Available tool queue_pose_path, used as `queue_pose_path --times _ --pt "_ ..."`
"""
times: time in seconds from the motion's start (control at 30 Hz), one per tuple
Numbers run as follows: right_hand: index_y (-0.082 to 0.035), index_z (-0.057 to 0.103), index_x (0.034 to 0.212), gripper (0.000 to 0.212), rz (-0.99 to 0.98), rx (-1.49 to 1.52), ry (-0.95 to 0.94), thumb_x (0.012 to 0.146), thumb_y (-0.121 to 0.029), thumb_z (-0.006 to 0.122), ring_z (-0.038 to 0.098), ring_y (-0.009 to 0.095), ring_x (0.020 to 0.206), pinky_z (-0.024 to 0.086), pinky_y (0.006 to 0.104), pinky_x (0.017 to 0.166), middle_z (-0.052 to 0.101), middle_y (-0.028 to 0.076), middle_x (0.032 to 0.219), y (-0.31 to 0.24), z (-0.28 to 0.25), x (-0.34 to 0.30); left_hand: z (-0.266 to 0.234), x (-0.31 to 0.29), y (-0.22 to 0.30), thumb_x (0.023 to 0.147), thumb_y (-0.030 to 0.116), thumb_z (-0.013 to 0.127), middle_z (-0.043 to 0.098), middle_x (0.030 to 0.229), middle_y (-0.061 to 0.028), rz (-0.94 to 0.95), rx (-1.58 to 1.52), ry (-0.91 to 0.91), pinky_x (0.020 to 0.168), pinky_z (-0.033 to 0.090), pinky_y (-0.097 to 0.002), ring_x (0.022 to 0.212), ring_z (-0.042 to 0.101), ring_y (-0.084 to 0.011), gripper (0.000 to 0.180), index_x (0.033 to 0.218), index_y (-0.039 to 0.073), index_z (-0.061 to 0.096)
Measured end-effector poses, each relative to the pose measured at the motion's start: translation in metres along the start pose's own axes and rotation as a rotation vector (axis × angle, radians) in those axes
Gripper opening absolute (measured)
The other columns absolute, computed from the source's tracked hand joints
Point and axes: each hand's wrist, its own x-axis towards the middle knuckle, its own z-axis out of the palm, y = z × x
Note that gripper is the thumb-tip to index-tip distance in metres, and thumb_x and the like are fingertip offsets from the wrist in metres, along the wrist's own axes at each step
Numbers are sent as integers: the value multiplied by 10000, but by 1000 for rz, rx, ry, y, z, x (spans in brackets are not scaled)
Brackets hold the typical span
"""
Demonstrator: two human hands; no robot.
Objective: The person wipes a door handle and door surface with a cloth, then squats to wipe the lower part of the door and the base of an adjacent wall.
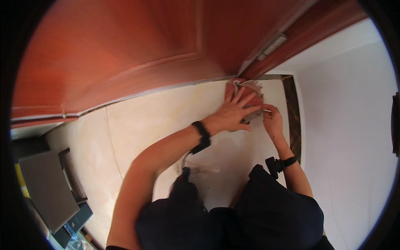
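A red and grey, rag-like bundle [253, 89] with a pale cord-like strip on top lies on the floor against the bottom corner of a red-brown door. I cannot make out its exact kind. My left hand [233, 113] lies across it, palm down with the fingers spread, and covers part of it. At the bundle's right edge is my right hand [273, 121], its fingers pinched together. A thin pale bit shows at those fingertips, too small to name.
The door [125, 54] spans the far side, with a metal hinge [273, 46] above the bundle. A white wall [350, 104] with a dark floor border [293, 121] stands at right. Grey boxes [48, 187] are at the lower left. Dark hair-like debris [200, 168] lies on the floor tiles.
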Motion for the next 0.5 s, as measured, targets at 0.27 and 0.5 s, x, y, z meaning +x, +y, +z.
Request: queue_pose_path --times 0.27,0.5 --pt "-16 625 1106 240 50 211 -94 916 -6 478 630 172 899 538 276 670 632 81 1024 7 3 -1 -19 -47 -30 636 297 750 345 1425 -142 -147 167 86 1056 236 -604 1253 341 -434 606 1220 270 592" --pt "-22 631 1054 203 -5 242 -234 929 -4 472 624 150 899 542 275 667 636 66 1003 -12 15 -7 -86 -224 -89 636 291 735 362 1419 -175 -557 214 309 1090 216 -569 1302 331 -388 619 1230 209 581"
